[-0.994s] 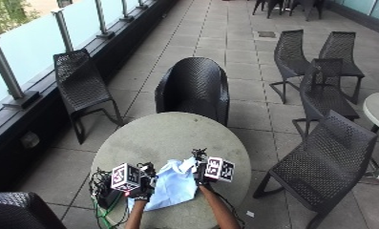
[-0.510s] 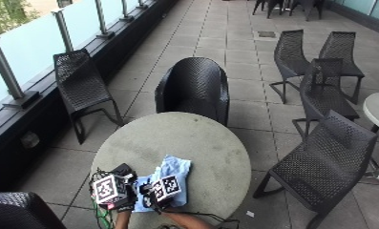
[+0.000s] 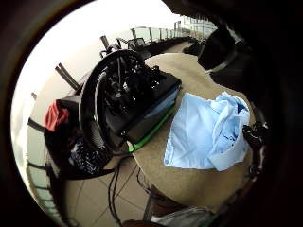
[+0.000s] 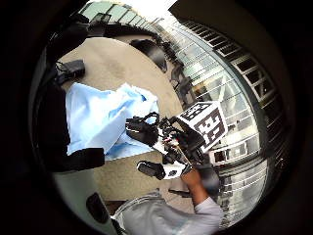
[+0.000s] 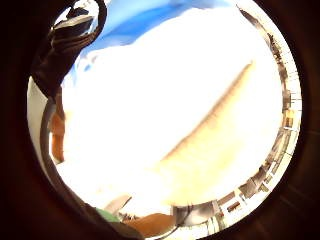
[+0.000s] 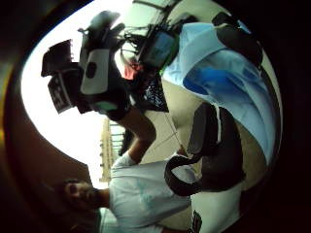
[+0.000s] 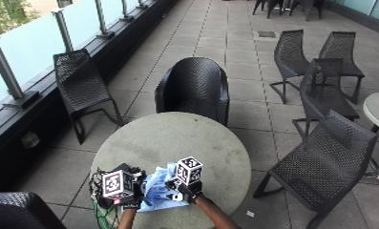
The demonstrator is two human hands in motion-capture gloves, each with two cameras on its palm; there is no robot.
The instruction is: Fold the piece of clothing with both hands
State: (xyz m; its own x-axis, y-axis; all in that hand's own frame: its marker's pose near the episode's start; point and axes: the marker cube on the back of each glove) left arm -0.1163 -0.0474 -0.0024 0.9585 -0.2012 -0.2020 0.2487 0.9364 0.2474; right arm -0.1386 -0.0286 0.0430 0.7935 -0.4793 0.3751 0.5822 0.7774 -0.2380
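- A light blue garment, soft and rumpled with its layers partly doubled over, lies at the 6 o'clock edge of the round, matte grey counter.
- The left hand is at the cloth's 9 o'clock edge, the right hand at 3 o'clock; marker cubes hide the fingers, so I cannot tell either grip.
- A black box sits beside the cloth.

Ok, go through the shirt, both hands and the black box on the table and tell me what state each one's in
shirt: light blue, partly folded and rumpled, lying near the table's edge
left hand: at the shirt's left edge, grip not readable
right hand: on the shirt, grip not readable
black box: on the table beside the shirt, cables attached
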